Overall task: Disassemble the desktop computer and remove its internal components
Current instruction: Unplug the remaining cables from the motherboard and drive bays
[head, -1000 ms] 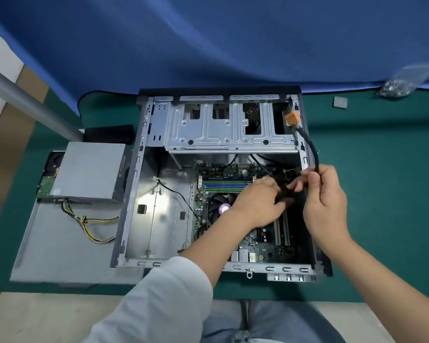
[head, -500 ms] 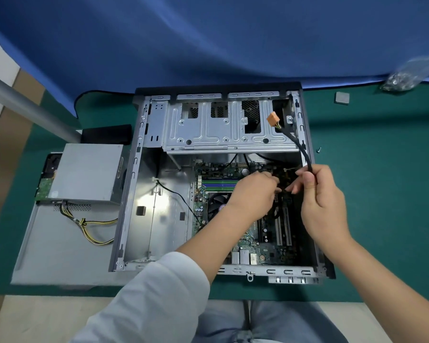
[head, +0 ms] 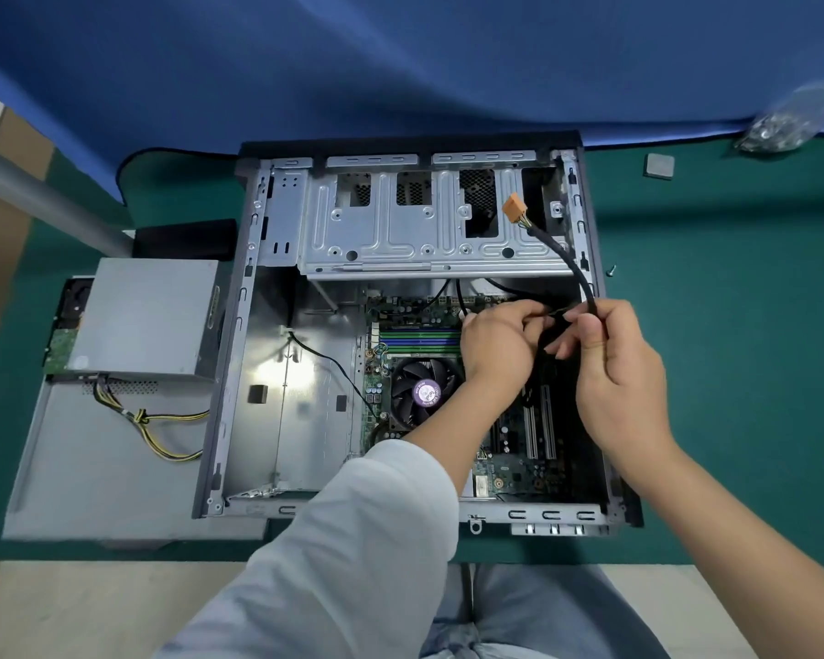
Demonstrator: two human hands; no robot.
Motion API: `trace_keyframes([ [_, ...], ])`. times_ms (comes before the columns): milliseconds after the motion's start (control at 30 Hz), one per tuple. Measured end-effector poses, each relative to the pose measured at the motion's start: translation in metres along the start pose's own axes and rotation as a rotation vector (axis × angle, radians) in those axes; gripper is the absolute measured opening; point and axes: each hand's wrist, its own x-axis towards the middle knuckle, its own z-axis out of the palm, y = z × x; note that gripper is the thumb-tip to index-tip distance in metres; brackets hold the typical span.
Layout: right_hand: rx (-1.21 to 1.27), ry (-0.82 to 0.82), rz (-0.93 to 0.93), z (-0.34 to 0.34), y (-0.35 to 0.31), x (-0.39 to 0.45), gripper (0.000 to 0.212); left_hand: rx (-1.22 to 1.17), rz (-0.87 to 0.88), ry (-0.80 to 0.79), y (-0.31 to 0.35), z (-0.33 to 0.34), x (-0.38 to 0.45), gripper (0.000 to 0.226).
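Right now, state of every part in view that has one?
Computer case: side open, lying flat.
Power supply: out of case, resting on the removed side panel.
CPU fan: mounted on motherboard.
Black cable: orange connector unplugged, free in air.
Left hand: fingers curled on the cable bundle.
Right hand: pinching the black cable.

Blue cloth (head: 448, 54), green mat (head: 733, 373), screw bag (head: 776, 128)
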Motion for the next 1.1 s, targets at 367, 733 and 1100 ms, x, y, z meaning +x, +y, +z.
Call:
trace_keyframes([
  [367, -0.017, -0.01, 0.004, 0.0, -0.001, 0.0, 0.013, 0.133, 0.045, 0.02, 0.004, 0.002, -0.003, 0.022],
  [733, -0.04, -0.016, 0.012, 0.001, -0.001, 0.001, 0.012, -0.058, -0.08, 0.133, 0.007, 0.007, -0.002, 0.018],
  [1100, -0.008, 0.001, 0.058, 0.002, -0.004, -0.001, 0.013, 0.184, 0.258, 0.236, -0.004, 0.003, -0.006, 0.007],
])
